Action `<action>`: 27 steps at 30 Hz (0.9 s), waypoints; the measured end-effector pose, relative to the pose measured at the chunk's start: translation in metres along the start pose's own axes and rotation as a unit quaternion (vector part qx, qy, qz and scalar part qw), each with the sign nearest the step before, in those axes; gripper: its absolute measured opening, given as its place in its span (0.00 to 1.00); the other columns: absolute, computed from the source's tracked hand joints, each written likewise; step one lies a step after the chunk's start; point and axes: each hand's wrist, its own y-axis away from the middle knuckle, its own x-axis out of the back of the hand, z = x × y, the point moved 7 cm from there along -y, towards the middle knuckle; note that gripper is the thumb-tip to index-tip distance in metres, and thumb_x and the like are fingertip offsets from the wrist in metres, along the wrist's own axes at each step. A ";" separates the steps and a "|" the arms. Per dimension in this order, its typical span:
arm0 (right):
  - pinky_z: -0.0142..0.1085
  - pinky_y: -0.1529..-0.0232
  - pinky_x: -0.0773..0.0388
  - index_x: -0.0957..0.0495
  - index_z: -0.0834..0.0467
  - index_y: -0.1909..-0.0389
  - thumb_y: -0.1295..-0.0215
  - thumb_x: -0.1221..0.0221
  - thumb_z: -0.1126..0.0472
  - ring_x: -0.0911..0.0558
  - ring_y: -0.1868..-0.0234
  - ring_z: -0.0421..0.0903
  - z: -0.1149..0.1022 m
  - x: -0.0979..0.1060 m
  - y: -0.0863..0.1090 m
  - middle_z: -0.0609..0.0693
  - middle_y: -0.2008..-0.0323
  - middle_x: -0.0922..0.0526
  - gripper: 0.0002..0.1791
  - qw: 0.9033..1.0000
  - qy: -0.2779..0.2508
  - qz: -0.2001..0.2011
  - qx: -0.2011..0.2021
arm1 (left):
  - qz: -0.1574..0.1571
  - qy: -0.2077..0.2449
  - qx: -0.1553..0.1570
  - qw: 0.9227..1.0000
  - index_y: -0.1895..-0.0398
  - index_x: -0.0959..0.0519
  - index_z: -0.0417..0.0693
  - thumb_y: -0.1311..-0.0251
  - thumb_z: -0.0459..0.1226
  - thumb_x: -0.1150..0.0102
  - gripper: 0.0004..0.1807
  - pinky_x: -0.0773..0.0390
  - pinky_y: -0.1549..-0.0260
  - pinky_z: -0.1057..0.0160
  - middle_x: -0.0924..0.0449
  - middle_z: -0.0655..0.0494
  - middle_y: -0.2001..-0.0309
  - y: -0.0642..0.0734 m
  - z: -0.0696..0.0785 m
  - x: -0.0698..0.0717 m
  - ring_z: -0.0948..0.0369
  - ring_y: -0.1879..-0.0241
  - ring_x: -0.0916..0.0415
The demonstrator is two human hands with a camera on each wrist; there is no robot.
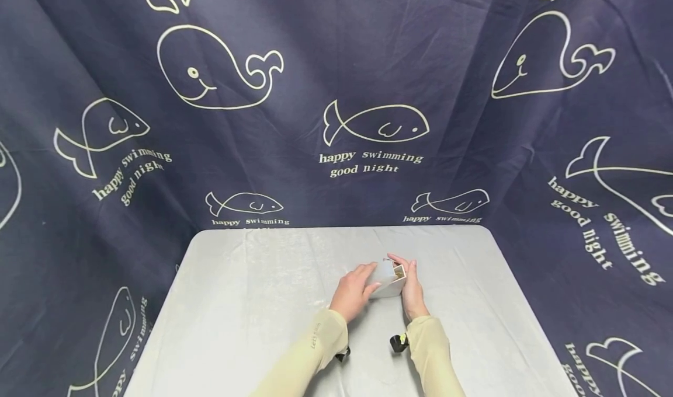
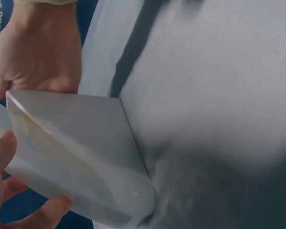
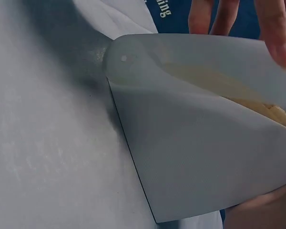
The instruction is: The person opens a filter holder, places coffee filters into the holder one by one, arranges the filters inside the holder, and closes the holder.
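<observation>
A white box point(image 1: 388, 291) with slanted sides is near the middle of the table. Over it lies a translucent lid point(image 3: 195, 52) with a small round pivot at one corner. Inside, something tan and lumpy point(image 3: 271, 114) shows through the lid and at the open end. My left hand point(image 1: 352, 292) holds the lid side, thumb point(image 2: 2, 150) on one edge and fingers point(image 2: 52, 210) spread along another. The right hand point(image 1: 412, 289) grips the box at its right end, fingers bent around the far side. In the left wrist view, the right hand point(image 2: 38, 52) is against the box wall.
A pale grey cloth point(image 1: 236, 303) covers the table. Dark blue curtains point(image 1: 305, 52) printed with whales and fish hang behind and on both sides. Black wrist devices point(image 1: 399, 343) hang below the cream sleeves point(image 1: 431, 338).
</observation>
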 end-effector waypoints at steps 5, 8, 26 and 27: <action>0.23 0.35 0.37 0.33 0.59 0.25 0.20 0.85 0.34 0.27 0.34 0.35 -0.001 -0.001 -0.001 0.63 0.28 0.28 0.47 0.999 -0.038 -0.034 0.009 | -0.008 -0.038 0.007 0.999 0.30 0.25 0.48 0.28 0.48 0.42 0.27 0.17 0.47 0.56 0.16 0.53 0.42 -0.004 0.009 -0.007 0.54 0.50 0.15; 0.22 0.34 0.38 0.37 0.61 0.23 0.20 0.86 0.35 0.32 0.25 0.49 -0.002 -0.002 -0.001 0.66 0.26 0.32 0.47 0.996 -0.065 -0.054 0.012 | -0.013 -0.061 0.006 0.998 0.30 0.26 0.50 0.28 0.48 0.42 0.27 0.17 0.49 0.58 0.16 0.54 0.43 -0.007 0.015 -0.011 0.54 0.54 0.15; 0.39 0.21 0.50 0.37 0.59 0.23 0.15 0.67 0.43 0.37 0.22 0.57 -0.006 0.000 -0.002 0.62 0.27 0.30 0.33 0.999 0.002 -0.048 0.019 | -0.044 -0.032 0.027 0.998 0.31 0.25 0.48 0.31 0.43 0.36 0.27 0.19 0.44 0.57 0.17 0.53 0.43 0.007 -0.008 -0.019 0.55 0.48 0.17; 0.43 0.20 0.52 0.37 0.59 0.23 0.15 0.67 0.43 0.37 0.22 0.57 -0.006 0.000 -0.001 0.63 0.27 0.29 0.33 0.999 0.006 -0.047 0.020 | -0.059 -0.023 0.035 0.997 0.31 0.25 0.48 0.31 0.42 0.35 0.27 0.19 0.42 0.56 0.17 0.53 0.43 0.011 -0.015 -0.020 0.54 0.45 0.18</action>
